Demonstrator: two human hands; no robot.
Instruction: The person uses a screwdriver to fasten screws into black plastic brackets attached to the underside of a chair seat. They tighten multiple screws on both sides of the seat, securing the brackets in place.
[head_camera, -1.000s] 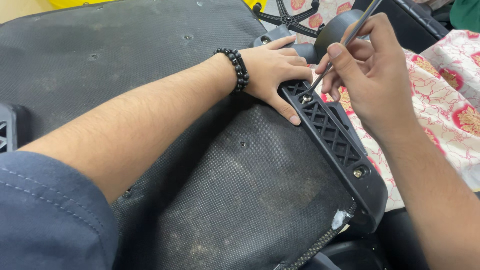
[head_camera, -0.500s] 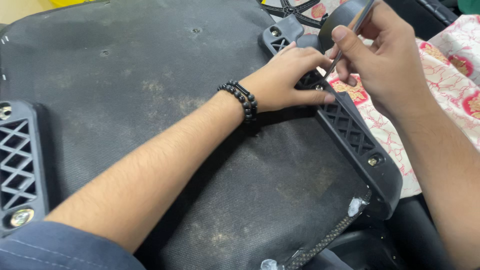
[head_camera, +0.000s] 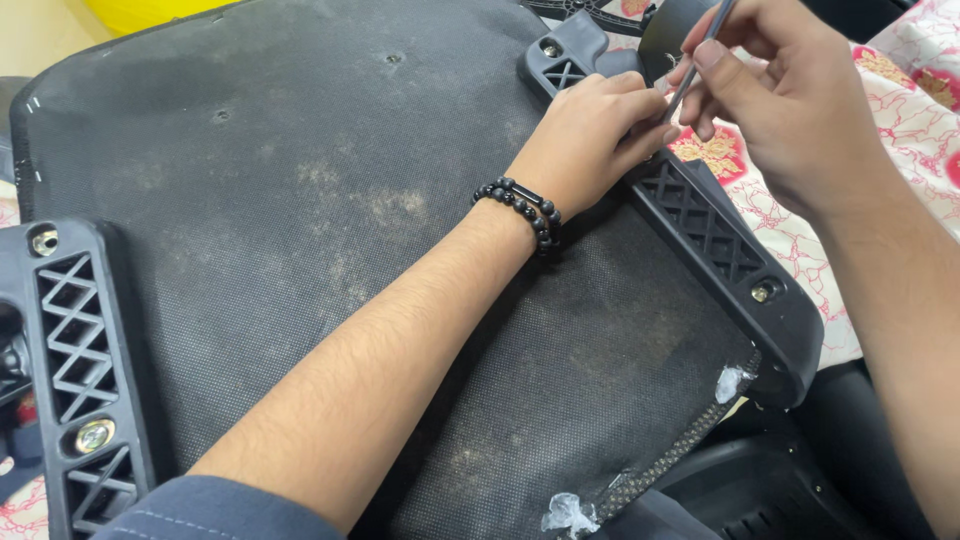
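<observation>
Shifted since earlier: left hand (head_camera: 590, 135) further up right armrest bracket (head_camera: 700, 225), fingers pressed flat. Right hand (head_camera: 790, 95) pinching thin metal tool (head_camera: 697, 52) over bracket's upper end.

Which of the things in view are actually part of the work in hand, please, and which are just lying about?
In use:
- left hand pressing on the right black lattice bracket
- right hand holding a thin metal tool
- dusty black seat underside

Lying about:
- left lattice bracket
- floral cloth
- bead bracelet, merely worn
</observation>
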